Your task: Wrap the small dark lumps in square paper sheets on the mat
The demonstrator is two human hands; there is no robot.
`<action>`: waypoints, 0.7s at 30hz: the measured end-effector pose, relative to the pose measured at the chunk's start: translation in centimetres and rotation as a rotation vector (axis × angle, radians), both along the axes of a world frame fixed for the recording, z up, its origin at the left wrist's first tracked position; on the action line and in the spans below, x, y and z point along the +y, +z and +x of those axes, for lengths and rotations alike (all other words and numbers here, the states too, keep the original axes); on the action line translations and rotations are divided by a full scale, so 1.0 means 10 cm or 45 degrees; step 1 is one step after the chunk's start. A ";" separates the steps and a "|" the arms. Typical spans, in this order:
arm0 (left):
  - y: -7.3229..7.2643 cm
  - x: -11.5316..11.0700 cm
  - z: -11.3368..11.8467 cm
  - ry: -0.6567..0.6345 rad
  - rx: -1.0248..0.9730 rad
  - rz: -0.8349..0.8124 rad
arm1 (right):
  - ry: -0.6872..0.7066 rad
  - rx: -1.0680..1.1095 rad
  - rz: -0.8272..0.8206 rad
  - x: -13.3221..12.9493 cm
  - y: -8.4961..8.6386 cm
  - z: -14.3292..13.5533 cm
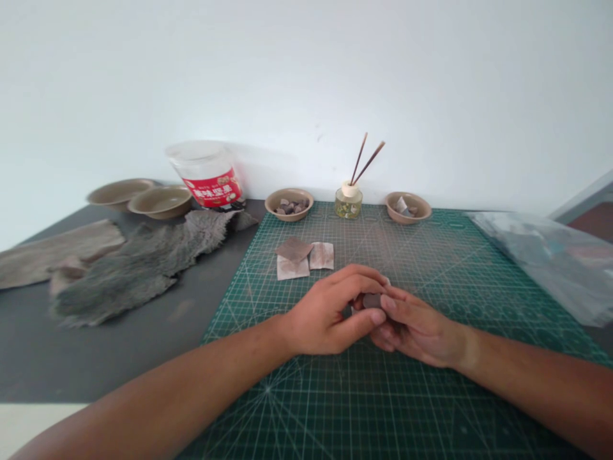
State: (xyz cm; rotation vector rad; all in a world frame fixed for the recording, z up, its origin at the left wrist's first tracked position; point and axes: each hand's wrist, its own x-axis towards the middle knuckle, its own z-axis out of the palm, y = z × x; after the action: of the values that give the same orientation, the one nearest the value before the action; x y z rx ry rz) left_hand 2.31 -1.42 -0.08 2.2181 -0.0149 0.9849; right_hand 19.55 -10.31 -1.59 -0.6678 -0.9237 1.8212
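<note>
My left hand (pixel 338 310) and my right hand (pixel 416 322) meet above the cutting mat, fingers closed round a small dark grey-brown piece (pixel 372 301). The left thumb presses near its lower edge, and the right thumb and fingertips grip its right side. A bit of white shows at the fingertips; what it belongs to is hidden. Just beyond the left hand, a brown square of sandpaper (pixel 294 249) lies partly over a white-backed square (pixel 293 268). Another worn, brown-smudged white square (pixel 322 255) sits beside them.
A bowl of small dark pieces (pixel 289 217), a reed diffuser (pixel 348 201) and a bowl with scraps (pixel 408 217) line the wall. Grey cloths (pixel 129 275), bowls (pixel 160 203) and a red-labelled tub (pixel 205 176) are left. Plastic bags (pixel 546 262) lie right on the green mat (pixel 383 409).
</note>
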 end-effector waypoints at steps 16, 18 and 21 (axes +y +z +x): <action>0.03 0.00 -0.03 -0.060 0.069 -0.184 | -0.004 -0.028 0.002 0.01 0.00 0.00; 0.04 0.00 -0.03 -0.060 0.076 -0.200 | 0.006 -0.032 -0.007 0.02 0.00 0.00; 0.04 0.00 -0.02 -0.052 0.078 -0.206 | 0.029 -0.040 -0.012 0.02 -0.01 0.01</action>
State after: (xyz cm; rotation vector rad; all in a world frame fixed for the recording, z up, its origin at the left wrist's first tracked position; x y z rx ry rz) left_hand 2.06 -1.47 0.28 2.0909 0.0457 0.8645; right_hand 19.64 -10.14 -1.69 -0.6957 -0.9477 1.8410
